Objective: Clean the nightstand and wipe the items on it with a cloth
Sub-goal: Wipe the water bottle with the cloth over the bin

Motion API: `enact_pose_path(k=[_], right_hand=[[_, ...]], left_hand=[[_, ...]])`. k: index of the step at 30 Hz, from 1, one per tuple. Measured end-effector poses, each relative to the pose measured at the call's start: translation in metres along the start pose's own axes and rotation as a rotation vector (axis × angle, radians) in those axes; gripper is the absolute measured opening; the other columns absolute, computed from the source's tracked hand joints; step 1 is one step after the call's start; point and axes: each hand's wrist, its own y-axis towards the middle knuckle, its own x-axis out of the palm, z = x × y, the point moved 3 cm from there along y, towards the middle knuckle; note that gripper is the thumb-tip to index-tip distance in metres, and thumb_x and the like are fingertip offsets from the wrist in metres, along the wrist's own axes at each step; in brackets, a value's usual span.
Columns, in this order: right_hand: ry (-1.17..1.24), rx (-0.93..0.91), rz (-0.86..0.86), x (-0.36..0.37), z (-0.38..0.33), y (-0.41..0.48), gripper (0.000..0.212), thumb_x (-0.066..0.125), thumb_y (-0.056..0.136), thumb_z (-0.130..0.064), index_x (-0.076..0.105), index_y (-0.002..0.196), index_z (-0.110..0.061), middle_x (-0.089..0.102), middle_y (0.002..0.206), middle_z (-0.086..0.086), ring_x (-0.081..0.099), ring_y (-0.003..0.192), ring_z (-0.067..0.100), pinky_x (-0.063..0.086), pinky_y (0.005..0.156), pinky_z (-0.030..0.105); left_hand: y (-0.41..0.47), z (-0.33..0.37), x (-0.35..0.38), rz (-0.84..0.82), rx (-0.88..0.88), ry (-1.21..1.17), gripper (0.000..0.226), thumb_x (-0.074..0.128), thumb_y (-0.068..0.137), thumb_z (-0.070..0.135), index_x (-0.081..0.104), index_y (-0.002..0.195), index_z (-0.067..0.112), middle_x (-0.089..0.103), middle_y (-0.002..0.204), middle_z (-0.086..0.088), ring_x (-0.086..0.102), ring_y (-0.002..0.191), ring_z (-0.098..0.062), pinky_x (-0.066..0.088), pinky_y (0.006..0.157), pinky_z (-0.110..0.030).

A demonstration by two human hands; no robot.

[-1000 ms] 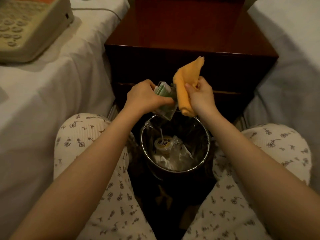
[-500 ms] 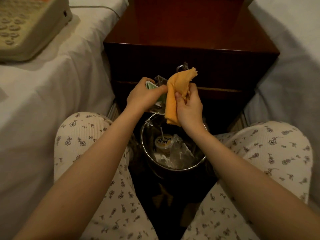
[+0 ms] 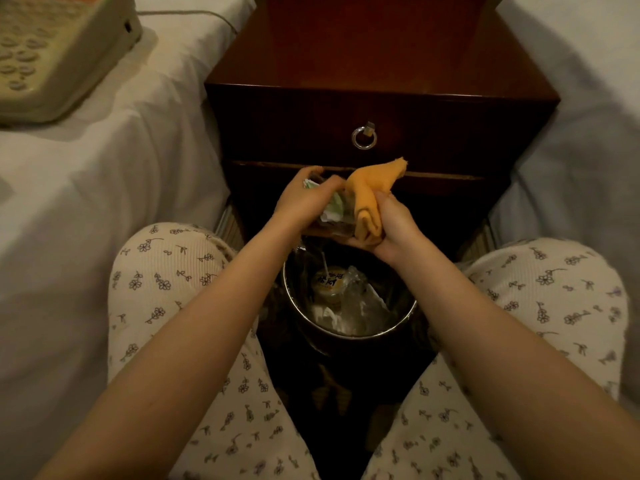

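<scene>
My left hand (image 3: 300, 202) grips a clear plastic packet with green and white contents (image 3: 333, 210), held just above the rim of a round metal bin (image 3: 408, 315). My right hand (image 3: 394, 226) holds a bunched orange cloth (image 3: 367, 199) pressed against the packet's right side. Both hands meet in front of the dark wooden nightstand (image 3: 381, 64), below its drawer with a metal ring pull (image 3: 364, 137). The nightstand's top is bare in the part that I see.
The bin stands on the floor between my knees and holds a yellow-lidded cup (image 3: 328, 281) and crumpled plastic. White beds flank the nightstand; a beige telephone (image 3: 52, 53) lies on the left bed (image 3: 104, 188).
Both hands have dropped lower and closer to the bin, with cloth and packet still held together. The drawer's ring pull, hidden behind them before, is now in sight.
</scene>
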Motion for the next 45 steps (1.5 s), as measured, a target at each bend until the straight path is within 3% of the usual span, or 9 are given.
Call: enact_pose_path(k=[2,7,14,21,24,28,34,39,45], right_hand=[[0.051,0.044,-0.003,-0.004,-0.005,0.002,0.041,0.034,0.100,-0.036,0.047,0.134,-0.016,0.060,0.121,0.015,0.063,0.095,0.032,0.054,0.061,0.043],[-0.096,0.116,-0.012,-0.011,-0.022,-0.001,0.035,0.041,0.097,-0.037,0.062,0.092,-0.010,0.066,0.090,0.010,0.063,0.080,0.025,0.055,0.064,0.037],[-0.221,0.148,0.008,-0.006,-0.017,-0.008,0.027,0.045,0.097,-0.029,0.061,0.087,-0.008,0.064,0.081,0.010,0.063,0.071,0.023,0.056,0.049,0.032],[-0.316,-0.405,0.313,-0.015,-0.036,-0.006,0.042,0.039,0.100,-0.016,0.036,0.142,-0.021,0.051,0.134,0.007,0.053,0.119,0.024,0.043,0.102,0.042],[-0.469,-0.405,0.200,-0.008,-0.036,-0.006,0.045,0.039,0.099,-0.013,0.034,0.144,-0.021,0.051,0.134,0.005,0.053,0.117,0.023,0.047,0.097,0.041],[-0.506,-0.235,0.179,-0.009,-0.030,-0.005,0.040,0.035,0.099,-0.007,0.046,0.136,-0.015,0.060,0.119,0.009,0.057,0.079,0.013,0.047,0.062,0.023],[-0.241,-0.439,0.355,-0.015,-0.037,-0.011,0.045,0.040,0.099,-0.013,0.036,0.142,-0.021,0.050,0.134,0.005,0.051,0.120,0.023,0.041,0.100,0.038],[-0.580,-0.609,0.192,0.008,-0.014,-0.020,0.043,0.043,0.098,-0.016,0.033,0.140,-0.021,0.050,0.125,-0.001,0.047,0.108,0.010,0.037,0.088,0.026],[-0.169,-0.379,0.345,-0.013,-0.010,-0.003,0.045,0.045,0.096,-0.009,0.037,0.139,-0.020,0.051,0.129,0.001,0.049,0.119,0.022,0.039,0.095,0.036]], left_hand=[[-0.008,0.011,-0.003,-0.136,0.008,-0.029,0.046,0.059,0.086,0.044,0.044,0.126,0.027,0.054,0.117,-0.002,0.062,0.099,-0.021,0.057,0.057,-0.025],[-0.022,0.024,-0.023,-0.471,0.137,0.463,0.101,0.077,0.072,0.012,0.010,0.146,0.031,0.048,0.105,0.008,0.060,0.090,-0.009,0.055,0.076,-0.020],[-0.018,0.018,-0.025,-0.015,0.595,1.055,0.061,0.077,0.069,0.032,0.049,0.124,0.031,0.047,0.124,0.000,0.052,0.108,-0.020,0.049,0.082,-0.035],[-0.015,0.024,-0.025,0.072,0.456,0.862,0.060,0.079,0.065,0.046,0.057,0.114,0.019,0.059,0.102,0.004,0.053,0.088,-0.011,0.038,0.067,-0.024],[-0.015,0.025,-0.023,0.024,0.429,0.801,0.056,0.074,0.065,0.057,0.058,0.104,0.021,0.056,0.088,0.009,0.052,0.079,-0.009,0.035,0.054,-0.020],[-0.014,0.020,-0.022,-0.014,0.389,0.809,0.051,0.066,0.067,0.065,0.061,0.095,0.022,0.060,0.086,0.009,0.055,0.080,-0.008,0.040,0.056,-0.020],[-0.006,0.018,-0.026,0.130,0.320,0.820,0.059,0.049,0.079,0.069,0.060,0.107,0.018,0.057,0.089,0.005,0.051,0.079,-0.012,0.034,0.054,-0.020],[-0.002,0.014,-0.016,0.150,0.288,0.840,0.065,0.039,0.082,0.073,0.057,0.096,0.012,0.053,0.076,0.003,0.048,0.065,-0.012,0.027,0.049,-0.026],[0.000,0.007,-0.016,0.149,0.206,0.747,0.060,0.039,0.086,0.067,0.059,0.100,0.013,0.058,0.086,0.000,0.052,0.072,-0.015,0.031,0.052,-0.023]])
